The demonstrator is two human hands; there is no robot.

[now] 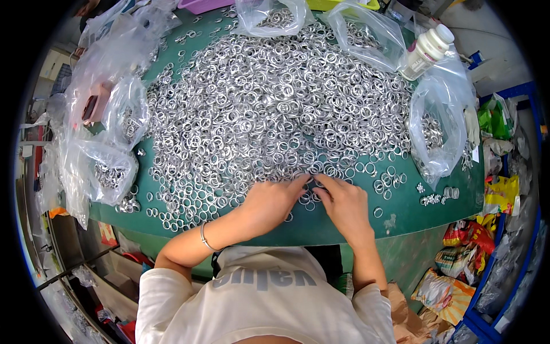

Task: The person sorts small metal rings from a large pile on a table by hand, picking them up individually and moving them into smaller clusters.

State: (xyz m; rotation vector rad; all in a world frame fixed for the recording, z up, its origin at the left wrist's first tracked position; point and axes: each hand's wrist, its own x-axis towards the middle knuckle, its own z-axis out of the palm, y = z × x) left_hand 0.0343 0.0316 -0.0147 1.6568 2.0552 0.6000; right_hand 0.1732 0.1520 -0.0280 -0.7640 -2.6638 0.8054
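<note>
A broad heap of silver metal rings (275,97) covers the green table (395,226). Both of my hands meet at its near edge, close to the middle. My left hand (269,202) is closed, with thumb and forefinger drawn together over the rings; whatever is between their tips is too small to make out. Beside it, my right hand (348,207) has its thumb and forefinger apart, their tips among the rings and close to the left fingertips. A few loose rings (309,199) lie on the table between the hands. A thin metal bangle (205,236) circles my left wrist.
Clear plastic bags holding small metal parts stand around the heap, including a right bag (438,123) and a left bag (106,166). A white bottle (427,51) stands at the back right. Small silver pieces (432,199) lie near the right edge. Blue shelving (487,286) flanks the right side.
</note>
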